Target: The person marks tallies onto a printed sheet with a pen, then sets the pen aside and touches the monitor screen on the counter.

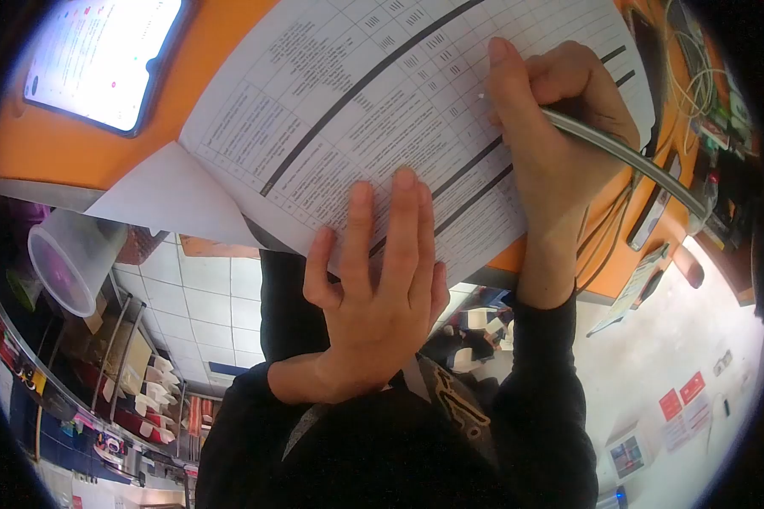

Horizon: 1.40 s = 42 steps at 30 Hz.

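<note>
Printed sheets of paper (pixel 314 110) with a table of text and tally marks lie on an orange desk; their lower left corner curls over the desk edge. My left hand (pixel 378 297) rests on the lower part of the top sheet, fingers stretched out and slightly spread. Held in my right hand (pixel 560 127) is a pen (pixel 624 155) with a silvery barrel, its tip close to a column of boxes beside the tally marks. Whether the tip touches the paper is hard to tell. The pen's middle is hidden by my fingers.
A phone (pixel 102 64) with a lit screen lies at the left on the orange desk (pixel 25 153). Cables (pixel 700 81) and assorted items crowd the right side. Below left are a translucent plastic container (pixel 76 263) and a rack with boxes (pixel 132 365).
</note>
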Motion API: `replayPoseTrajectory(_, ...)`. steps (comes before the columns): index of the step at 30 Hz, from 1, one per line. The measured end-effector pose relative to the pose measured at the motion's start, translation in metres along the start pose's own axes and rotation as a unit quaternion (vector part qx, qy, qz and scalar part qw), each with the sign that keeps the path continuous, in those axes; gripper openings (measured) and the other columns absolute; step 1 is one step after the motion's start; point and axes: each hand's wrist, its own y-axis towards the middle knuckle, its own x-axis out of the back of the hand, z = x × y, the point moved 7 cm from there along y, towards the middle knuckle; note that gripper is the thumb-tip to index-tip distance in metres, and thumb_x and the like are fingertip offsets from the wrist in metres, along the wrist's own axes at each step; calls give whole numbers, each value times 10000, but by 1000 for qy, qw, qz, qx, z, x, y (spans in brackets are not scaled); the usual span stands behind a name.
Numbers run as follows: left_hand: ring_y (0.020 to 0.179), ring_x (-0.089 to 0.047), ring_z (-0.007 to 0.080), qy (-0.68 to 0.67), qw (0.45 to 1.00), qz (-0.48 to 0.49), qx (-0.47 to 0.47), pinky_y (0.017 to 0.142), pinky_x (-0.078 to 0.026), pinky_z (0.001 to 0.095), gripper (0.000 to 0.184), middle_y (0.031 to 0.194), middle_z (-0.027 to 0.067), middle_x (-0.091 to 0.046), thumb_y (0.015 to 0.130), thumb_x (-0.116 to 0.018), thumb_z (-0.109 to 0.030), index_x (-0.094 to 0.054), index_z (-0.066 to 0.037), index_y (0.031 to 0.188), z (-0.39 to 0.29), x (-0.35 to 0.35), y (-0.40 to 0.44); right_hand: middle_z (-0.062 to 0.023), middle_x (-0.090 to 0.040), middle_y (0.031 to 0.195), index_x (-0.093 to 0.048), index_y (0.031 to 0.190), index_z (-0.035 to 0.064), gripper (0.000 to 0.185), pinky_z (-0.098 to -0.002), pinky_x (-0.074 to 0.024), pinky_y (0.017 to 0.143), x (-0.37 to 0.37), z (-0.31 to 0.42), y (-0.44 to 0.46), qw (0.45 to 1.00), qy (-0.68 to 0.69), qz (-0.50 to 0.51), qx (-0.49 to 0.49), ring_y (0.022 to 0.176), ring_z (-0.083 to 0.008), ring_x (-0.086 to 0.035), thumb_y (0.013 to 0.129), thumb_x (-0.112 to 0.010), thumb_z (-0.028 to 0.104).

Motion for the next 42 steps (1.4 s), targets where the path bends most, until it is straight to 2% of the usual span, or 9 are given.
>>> replayPoseTrajectory(4, 1257, -327, 310, -5, 1000, -20, 0, 1010, -166, 473, 522, 1384, 125, -384, 854, -463, -300, -469, 11, 1273, 0, -1, -1, -11, -574, 547, -568, 636, 75, 217, -163, -353, 441, 0, -1, -1, 999, -18, 0, -27, 410, -66, -514, 763, -738, 123)
replayPoseTrajectory(7, 1251, -373, 263, -28, 998, -28, 38, 1001, -197, 470, 458, 1381, 55, -409, 778, -589, -296, -592, -90, 1187, 2, 0, -1, -12, -571, 543, -567, 633, 74, 217, -162, -347, 434, 1, -2, -1, 999, -19, 7, -36, 416, -64, -519, 759, -740, 114)
replayPoseTrajectory(9, 1264, -311, 313, -19, 1000, -14, 4, 1011, -170, 483, 534, 1365, 127, -369, 848, -478, -298, -454, 12, 1282, 0, -1, -1, -11, -568, 541, -566, 630, 73, 217, -162, -343, 433, 0, -1, -1, 999, -28, 10, -25, 413, -61, -514, 759, -737, 106)
replayPoseTrajectory(19, 1267, -302, 325, -21, 1000, 1, -8, 1012, -177, 487, 572, 1349, 139, -363, 811, -521, -277, -438, 21, 1292, -1, 1, 0, -3, -553, 528, -558, 622, 72, 213, -152, -323, 429, -1, 4, 0, 997, -60, 23, 40, 396, -49, -475, 758, -721, 85)
replayPoseTrajectory(25, 1271, -289, 331, -26, 1000, -2, -6, 1012, -173, 493, 590, 1342, 150, -361, 809, -525, -280, -420, 26, 1302, -2, 0, -1, 0, -542, 516, -543, 609, 75, 214, -148, -303, 416, -2, 0, 0, 1000, -22, 10, -13, 393, -43, -463, 743, -709, 56)
replayPoseTrajectory(27, 1253, -374, 257, -38, 998, -1, 41, 1012, -200, 466, 469, 1363, 63, -415, 789, -576, -281, -567, -84, 1214, 2, 1, -1, 2, -537, 513, -542, 608, 75, 215, -148, -303, 416, -3, 2, 0, 999, -32, 10, -8, 392, -42, -461, 744, -707, 53)
replayPoseTrajectory(34, 1262, -369, 260, -39, 998, 7, 46, 1021, -199, 464, 470, 1344, 62, -418, 805, -556, -281, -553, -84, 1232, 3, 2, -1, 9, -517, 512, -525, 604, 76, 231, -147, -307, 420, -2, 6, 1, 997, -55, 27, 39, 396, -37, -466, 750, -701, 45)
replayPoseTrajectory(36, 1272, -287, 337, -29, 1000, 11, -4, 1011, -172, 490, 595, 1309, 151, -367, 803, -535, -274, -418, 23, 1305, 0, 1, -2, 9, -520, 523, -525, 605, 76, 231, -146, -309, 423, -1, 2, -1, 999, -25, 24, 6, 404, -35, -469, 751, -699, 41)
replayPoseTrajectory(42, 1274, -284, 341, -32, 999, 8, -2, 1010, -177, 488, 569, 1304, 146, -359, 827, -520, -280, -425, 23, 1300, -1, 0, -1, 12, -523, 548, -511, 604, 74, 242, -145, -311, 432, -2, 1, -1, 999, -17, 11, -25, 421, -29, -467, 749, -697, 20)
